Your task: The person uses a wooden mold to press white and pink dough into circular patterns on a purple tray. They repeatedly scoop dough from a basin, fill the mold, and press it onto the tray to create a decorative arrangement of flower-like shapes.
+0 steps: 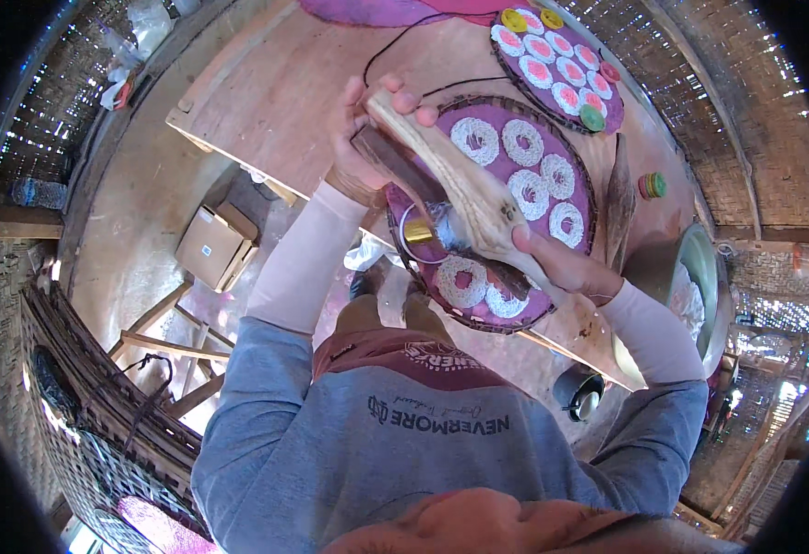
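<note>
- Fingers (407, 100) of your left hand (358, 148) curl round wooden press (469, 180), far end
- Your right hand (570, 266) clasps near end
- Wooden press slants between both, over tray (499, 115)

Daylight pricks through woven walls (783, 78) around a broad, pale wooden table (257, 92).

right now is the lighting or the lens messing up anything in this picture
Head view: black corners, with straight edges bowing toward the rim; head view: daylight glares in bright specks through the woven wall; head view: the pale wooden piece in the left hand and right hand has a readable outline.
</note>
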`<state>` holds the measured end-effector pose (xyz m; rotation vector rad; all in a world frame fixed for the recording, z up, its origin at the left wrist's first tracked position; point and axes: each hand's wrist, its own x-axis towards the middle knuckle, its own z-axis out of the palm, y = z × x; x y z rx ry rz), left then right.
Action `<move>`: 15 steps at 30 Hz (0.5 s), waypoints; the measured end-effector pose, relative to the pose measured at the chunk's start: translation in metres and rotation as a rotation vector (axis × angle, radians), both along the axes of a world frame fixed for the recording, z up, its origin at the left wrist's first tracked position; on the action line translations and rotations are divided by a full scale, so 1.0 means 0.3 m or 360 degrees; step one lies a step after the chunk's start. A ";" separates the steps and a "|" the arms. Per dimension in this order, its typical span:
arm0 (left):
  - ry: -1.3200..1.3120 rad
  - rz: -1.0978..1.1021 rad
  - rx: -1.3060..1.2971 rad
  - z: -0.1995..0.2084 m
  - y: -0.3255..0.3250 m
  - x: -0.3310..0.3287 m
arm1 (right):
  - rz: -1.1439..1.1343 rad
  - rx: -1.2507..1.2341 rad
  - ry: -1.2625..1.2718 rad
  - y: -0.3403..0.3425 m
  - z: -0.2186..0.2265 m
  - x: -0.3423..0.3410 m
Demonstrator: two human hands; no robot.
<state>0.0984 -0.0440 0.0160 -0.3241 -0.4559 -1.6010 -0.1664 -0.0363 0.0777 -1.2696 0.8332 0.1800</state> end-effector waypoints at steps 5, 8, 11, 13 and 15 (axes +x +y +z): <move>-0.0020 -0.0026 -0.0046 -0.010 0.006 0.029 | 0.0125 -0.0329 0.0082 -0.004 -0.030 0.009; -0.0005 -0.0021 0.0062 -0.004 0.016 0.025 | -0.0005 -0.0318 0.0063 0.014 -0.040 0.009; 0.0046 0.0051 0.0272 -0.018 0.034 0.002 | -0.0122 -0.0177 0.0131 0.028 0.009 0.021; 0.0139 0.0034 0.0357 -0.044 0.035 -0.017 | -0.0051 -0.0130 0.0217 0.017 0.053 0.012; 0.0138 0.0065 0.0375 -0.059 0.029 -0.040 | -0.0033 -0.0154 0.0296 0.008 0.082 0.000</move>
